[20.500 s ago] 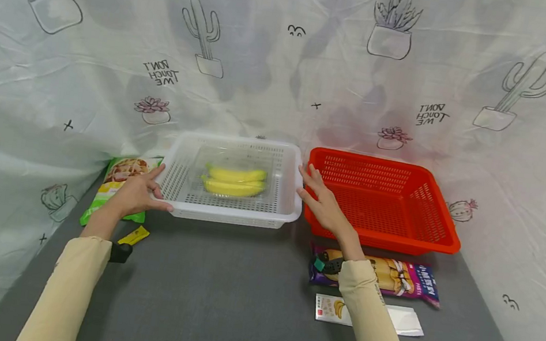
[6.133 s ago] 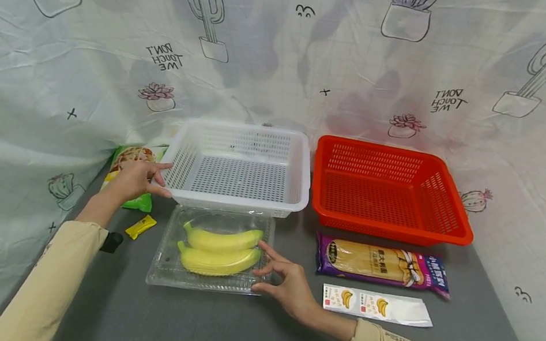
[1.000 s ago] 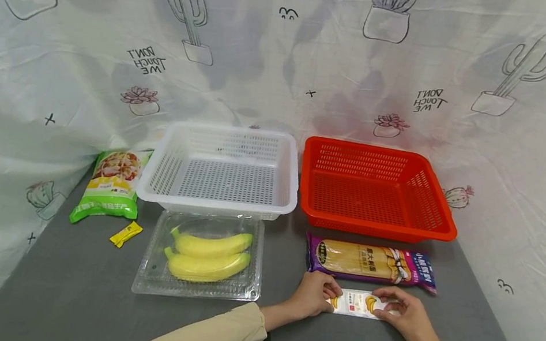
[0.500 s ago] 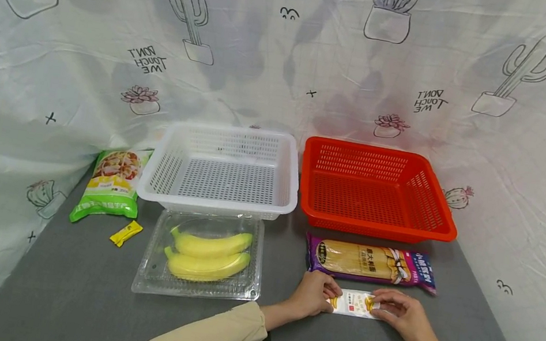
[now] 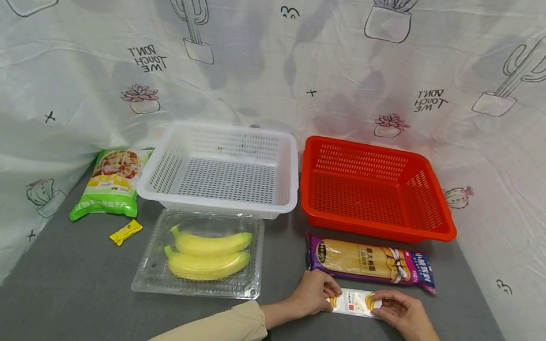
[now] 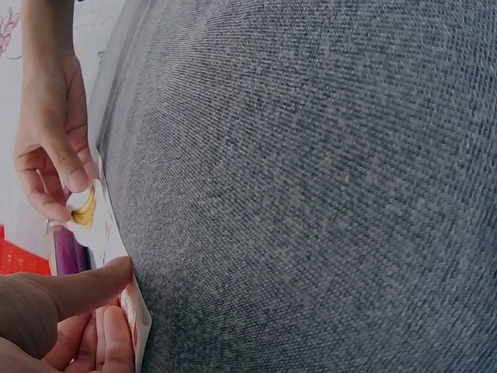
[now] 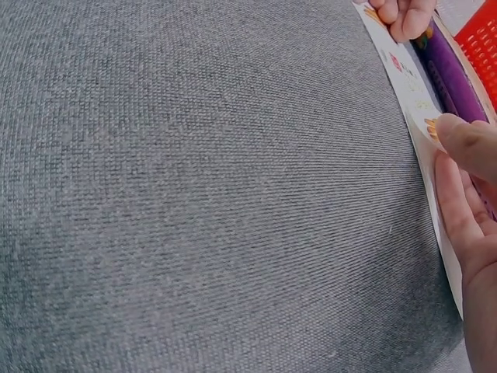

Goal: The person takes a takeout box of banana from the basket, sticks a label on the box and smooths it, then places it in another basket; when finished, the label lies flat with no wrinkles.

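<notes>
A white sticker sheet (image 5: 351, 302) printed with bananas lies on the table at the right in the head view. My left hand (image 5: 310, 295) holds its left end between thumb and fingers. At the other end my right hand (image 5: 401, 317) pinches a banana sticker (image 6: 84, 208), whose edge stands up from the sheet in the left wrist view. My right thumb and fingers also show around that sticker in the right wrist view. A clear plastic box (image 5: 146, 269) with two bananas (image 5: 207, 263) inside sits to the left of my hands.
Behind my hands lies a purple pasta packet (image 5: 370, 261). A white basket (image 5: 216, 204) and a red basket (image 5: 380, 230) stand side by side at the back. At the left are a green food bag (image 5: 111, 183) and a small yellow packet (image 5: 126, 232).
The clear box with bananas has gone from the white basket to the table. Both hands have moved to the sticker sheet. Lately my right fingers shifted slightly, and the banana sticker's edge has lifted.
</notes>
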